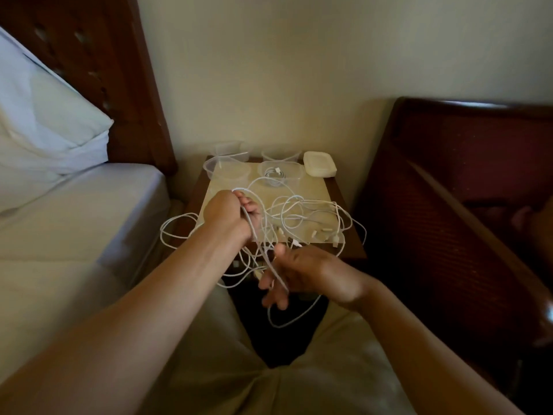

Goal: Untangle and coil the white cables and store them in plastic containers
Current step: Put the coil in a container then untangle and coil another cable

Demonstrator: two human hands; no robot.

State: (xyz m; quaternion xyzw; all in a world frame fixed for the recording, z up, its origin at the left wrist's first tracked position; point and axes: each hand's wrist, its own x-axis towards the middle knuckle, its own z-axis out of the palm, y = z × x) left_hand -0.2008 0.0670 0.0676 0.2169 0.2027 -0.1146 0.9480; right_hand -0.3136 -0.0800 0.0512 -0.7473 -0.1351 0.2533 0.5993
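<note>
I am holding my left hand (229, 212) up over the near left corner of the worktop (317, 187), its fingers curled tight around a strand of the white cables (302, 211). That strand is running down from my fist to my right hand (294, 275), which is hanging just off the worktop's near edge, above my lap. My right hand's fingers are bent loosely around the same strand, with the thumb lifted; the two hands are apart, joined only by the cable stretched between them.

The rest of the cables are lying in a loose tangle over the near half of the worktop, with loops spilling past its left and right edges and more hanging off the near edge around my right hand. Several plug ends are lying near the near right corner.

Along the far edge, four clear plastic containers (227, 169) are standing in two rows. One container (279, 172), in the nearer row, is holding a coiled cable. A stack of lids (319, 164) is sitting at the far right corner. A bed (74, 205) is lying to the left.
</note>
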